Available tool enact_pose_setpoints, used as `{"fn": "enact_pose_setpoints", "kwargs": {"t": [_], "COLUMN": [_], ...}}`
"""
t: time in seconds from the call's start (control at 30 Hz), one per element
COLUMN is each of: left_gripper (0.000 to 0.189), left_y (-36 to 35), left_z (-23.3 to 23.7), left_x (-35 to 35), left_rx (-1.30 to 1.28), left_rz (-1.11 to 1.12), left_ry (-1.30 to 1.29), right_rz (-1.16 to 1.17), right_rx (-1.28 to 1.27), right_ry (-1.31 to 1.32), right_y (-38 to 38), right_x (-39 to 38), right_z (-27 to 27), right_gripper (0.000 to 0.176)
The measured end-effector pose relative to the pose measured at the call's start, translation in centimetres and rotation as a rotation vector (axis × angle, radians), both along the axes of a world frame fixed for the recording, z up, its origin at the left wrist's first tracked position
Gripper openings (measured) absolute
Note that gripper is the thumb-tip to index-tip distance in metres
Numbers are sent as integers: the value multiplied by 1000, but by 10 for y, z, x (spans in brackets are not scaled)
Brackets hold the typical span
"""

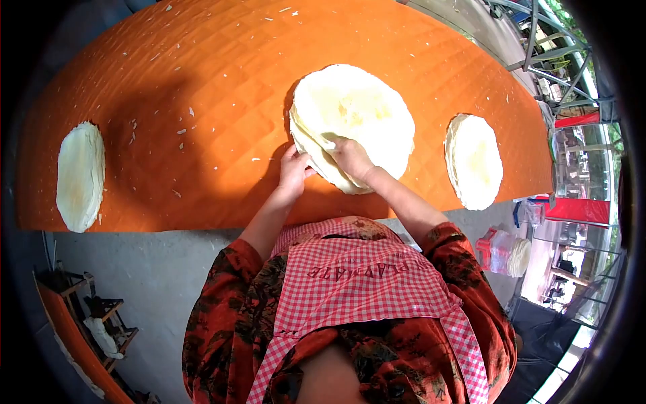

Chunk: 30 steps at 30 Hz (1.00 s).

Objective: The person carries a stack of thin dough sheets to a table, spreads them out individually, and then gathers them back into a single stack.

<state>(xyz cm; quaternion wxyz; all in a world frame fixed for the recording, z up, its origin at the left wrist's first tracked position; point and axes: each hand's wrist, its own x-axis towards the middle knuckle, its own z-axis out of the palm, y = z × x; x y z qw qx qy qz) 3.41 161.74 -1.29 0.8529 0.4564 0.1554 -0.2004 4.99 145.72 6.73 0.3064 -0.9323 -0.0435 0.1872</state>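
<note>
A stack of pale round flatbreads (pixel 367 108) with light brown patches lies on the orange cloth of the table (pixel 222 81). At the stack's near left edge, my left hand (pixel 294 170) has its fingers against the layered rims, thumb apart from them. My right hand (pixel 351 159) rests over the near part of the stack, its fingers closed on the edge of a flatbread that is lifted or folded a little. How many layers it grips is hidden by the fingers.
Another flatbread stack (pixel 81 177) lies at the table's far left, and one more (pixel 473 161) at the right. Small crumbs dot the cloth. Beyond the right end, a clear red-marked bag (pixel 494 250) holds round flatbreads. A wooden rack (pixel 104 313) stands at the lower left.
</note>
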Motion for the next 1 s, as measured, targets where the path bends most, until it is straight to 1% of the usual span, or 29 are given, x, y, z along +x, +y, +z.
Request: {"fn": "enact_pose_setpoints", "kwargs": {"t": [0.03,0.07,0.17,0.2,0.3,0.33,0.37,0.4,0.43,0.47,0.5,0.53,0.57,0.6,0.63,0.67,0.7,0.73,0.77,0.8,0.83,0.87,0.93,0.97,1.0], "left_gripper": [28,28,26,26,23,22,21,18,18,18,17,16,16,15,15,15,15,24,24,25,26,30,36,38,50], "left_y": [-2,-4,-10,-10,-12,-13,-14,-16,-16,-17,-18,-19,-18,-18,-17,-16,-16,-14,-13,-12,-10,-8,-6,-5,-3], "left_z": [-2,-1,2,5,4,0,-6,-21,-21,-19,-17,-15,-12,-10,-8,-6,-5,4,4,-1,-9,-26,-13,-8,-26], "left_x": [1,2,5,5,5,6,7,10,12,13,12,11,11,12,13,13,11,9,7,7,7,8,5,5,5], "left_rx": [56,49,45,53,111,129,146,229,257,286,313,323,333,343,323,302,282,289,216,144,72,55,3,-23,-90], "left_rz": [5,21,42,44,36,37,40,38,46,51,57,54,50,46,48,50,51,32,39,48,62,21,70,95,66], "left_ry": [8,34,94,105,150,175,199,216,226,236,245,239,229,217,220,226,232,248,241,236,232,210,271,299,261], "right_rz": [48,95,75,105,-6,-43,-56,-41,8,373,105,110,51,137,90,44,82,120,158,138,122,131,233,297,360], "right_rx": [-72,-143,-236,-239,-222,-196,-145,18,-82,-443,-327,-155,-291,-387,-415,-441,-472,-502,-530,-638,-741,-686,-571,-537,-502], "right_ry": [-77,-154,-133,-249,-299,-330,-281,-201,-51,-328,-215,-322,-338,-408,-436,-463,-493,-525,-557,-463,-368,-449,-417,-402,-386], "right_y": [4,9,22,21,27,24,16,-15,-43,-80,-112,-143,-160,-179,-163,-144,-136,-129,-119,-99,-76,-65,-43,-20,2], "right_x": [-2,-5,-15,-18,-22,-16,-6,24,58,96,127,144,165,180,170,153,143,134,123,103,80,62,27,4,-19], "right_z": [-3,-3,1,-13,-15,-22,-8,-34,-18,-9,29,85,130,165,210,239,239,237,231,219,198,160,79,60,42], "right_gripper": [44,45,50,57,52,45,29,23,22,21,27,25,25,27,25,22,21,20,19,18,17,16,21,29,38]}}
